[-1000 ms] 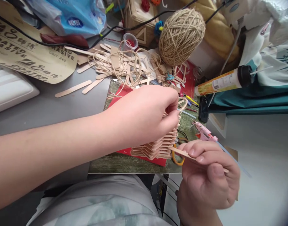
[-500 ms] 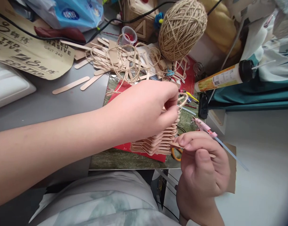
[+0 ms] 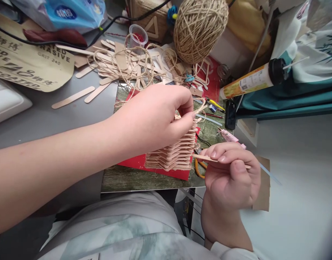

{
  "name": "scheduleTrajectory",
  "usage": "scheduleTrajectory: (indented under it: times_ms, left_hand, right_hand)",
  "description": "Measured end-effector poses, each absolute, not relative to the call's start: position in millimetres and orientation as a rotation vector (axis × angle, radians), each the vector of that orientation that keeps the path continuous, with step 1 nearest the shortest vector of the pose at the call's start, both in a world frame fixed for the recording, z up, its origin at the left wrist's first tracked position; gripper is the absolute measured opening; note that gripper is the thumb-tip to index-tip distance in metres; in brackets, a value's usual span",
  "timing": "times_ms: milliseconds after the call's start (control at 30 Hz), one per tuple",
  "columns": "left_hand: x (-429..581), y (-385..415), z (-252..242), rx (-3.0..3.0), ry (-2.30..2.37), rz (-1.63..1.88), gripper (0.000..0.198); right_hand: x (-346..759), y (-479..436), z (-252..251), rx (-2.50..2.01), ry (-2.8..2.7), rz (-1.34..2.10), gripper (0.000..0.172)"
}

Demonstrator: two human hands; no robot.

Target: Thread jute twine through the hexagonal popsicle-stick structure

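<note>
A stacked craft-stick structure [image 3: 171, 155] with zigzag layered sides stands on a red sheet [image 3: 182, 175]. Over its top reaches my left hand [image 3: 166, 119], thumb and forefinger pinched on a loop of jute twine [image 3: 203, 103] near the upper right edge. The hand covers much of the structure's top. To the right, my right hand [image 3: 233, 177] is closed round a thin wooden craft stick [image 3: 205, 157], whose tip points at the structure's right side. Whether that tip touches the layers I cannot tell. Orange-handled scissors [image 3: 198, 169] lie partly hidden beside this hand.
Behind lie a large ball of twine [image 3: 201, 30], loose craft sticks [image 3: 73, 97] and a small clear cup [image 3: 138, 35]. Sandpaper [image 3: 52, 68] is at far left. A tube with a black cap [image 3: 252, 79], a phone [image 3: 231, 115] and a pink-wrapped tool [image 3: 228, 135] are at right.
The whole view has shifted, so things appear farther left and slightly higher. Both hands keep their grips, and more of the stick in my right hand shows beside the structure.
</note>
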State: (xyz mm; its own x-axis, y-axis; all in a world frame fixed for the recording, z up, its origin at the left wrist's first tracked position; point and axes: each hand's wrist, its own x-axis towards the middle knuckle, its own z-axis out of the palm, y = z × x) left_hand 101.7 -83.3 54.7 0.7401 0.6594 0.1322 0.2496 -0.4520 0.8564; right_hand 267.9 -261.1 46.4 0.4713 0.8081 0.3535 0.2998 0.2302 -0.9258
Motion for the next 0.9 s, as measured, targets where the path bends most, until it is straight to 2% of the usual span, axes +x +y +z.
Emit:
scheduleTrajectory:
  times_ms: [900]
  left_hand:
    - [102.3,-84.2,53.9,1.903,0.648,0.612,0.01]
  right_hand:
    - [262.0,-259.7,44.2,-1.387,-1.071,0.564,0.019]
